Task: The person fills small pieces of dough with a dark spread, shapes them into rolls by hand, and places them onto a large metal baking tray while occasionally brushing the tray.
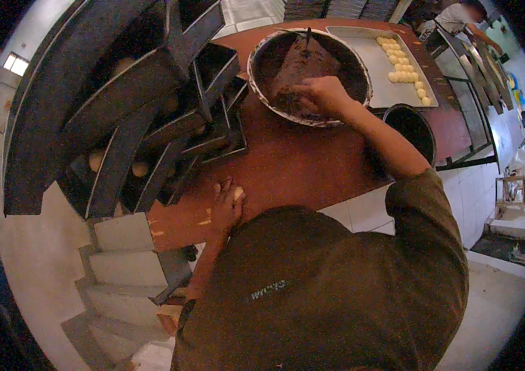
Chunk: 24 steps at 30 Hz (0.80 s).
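On the red-brown tabletop (299, 161), my left hand (228, 207) rests near the front edge, its fingers curled around a small pale dough ball (238, 193). My right hand (326, 96) reaches over the rim of a wide round tub (251, 71). Its fingers are pinched together at the dark brown paste (305, 62) heaped inside; whatever lies between the fingertips is hidden. A dark handle of some tool (309, 36) sticks up at the tub's far side.
Stacked dark metal trays (135, 93) holding round dough pieces rise at the left. Behind the tub, a pale tray (361, 46) carries rows of yellowish dough balls (402, 69). A black bucket (420, 130) stands beside my right forearm. Another person (457, 18) works far right.
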Available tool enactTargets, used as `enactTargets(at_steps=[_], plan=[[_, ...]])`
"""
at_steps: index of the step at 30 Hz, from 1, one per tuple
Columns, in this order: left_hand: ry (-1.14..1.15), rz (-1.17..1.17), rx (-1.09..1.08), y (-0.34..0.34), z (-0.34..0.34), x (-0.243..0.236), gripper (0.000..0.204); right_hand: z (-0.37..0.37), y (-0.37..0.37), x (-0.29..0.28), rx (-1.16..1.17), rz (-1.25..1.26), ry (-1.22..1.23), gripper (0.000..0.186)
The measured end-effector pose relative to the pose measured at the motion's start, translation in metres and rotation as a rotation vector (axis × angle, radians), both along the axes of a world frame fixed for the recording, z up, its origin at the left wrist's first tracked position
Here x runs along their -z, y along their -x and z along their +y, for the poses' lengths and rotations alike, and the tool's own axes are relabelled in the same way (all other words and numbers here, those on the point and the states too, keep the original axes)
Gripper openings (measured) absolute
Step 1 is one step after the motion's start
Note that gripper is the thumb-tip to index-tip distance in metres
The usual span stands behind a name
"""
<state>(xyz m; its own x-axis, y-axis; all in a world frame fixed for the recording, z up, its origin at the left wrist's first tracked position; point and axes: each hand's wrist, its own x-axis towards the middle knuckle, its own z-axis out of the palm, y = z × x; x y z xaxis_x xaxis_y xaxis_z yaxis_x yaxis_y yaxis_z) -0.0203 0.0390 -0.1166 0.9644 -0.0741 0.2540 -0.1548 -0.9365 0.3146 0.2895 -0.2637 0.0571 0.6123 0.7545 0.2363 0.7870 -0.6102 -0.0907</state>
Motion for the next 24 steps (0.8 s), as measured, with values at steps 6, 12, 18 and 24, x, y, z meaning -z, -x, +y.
enactTargets(at_steps=[6,12,18,24], plan=[[1.014,0.328,-0.268,0.023,0.005,-0.008,0.029,-0.032,-0.002,0.016,-0.058,0.259,0.021,0.024],[1.142,0.389,-0.314,-0.014,-0.020,-0.107,0.029,-0.037,0.004,0.030,0.003,0.293,-0.080,0.027],[0.524,0.343,-0.239,0.018,0.009,0.015,0.040,-0.046,0.039,0.042,0.071,1.068,-0.588,0.036],[1.975,0.247,-0.458,-0.020,-0.029,-0.059,0.052,0.038,0.154,0.025,0.137,1.155,-0.859,0.034]])
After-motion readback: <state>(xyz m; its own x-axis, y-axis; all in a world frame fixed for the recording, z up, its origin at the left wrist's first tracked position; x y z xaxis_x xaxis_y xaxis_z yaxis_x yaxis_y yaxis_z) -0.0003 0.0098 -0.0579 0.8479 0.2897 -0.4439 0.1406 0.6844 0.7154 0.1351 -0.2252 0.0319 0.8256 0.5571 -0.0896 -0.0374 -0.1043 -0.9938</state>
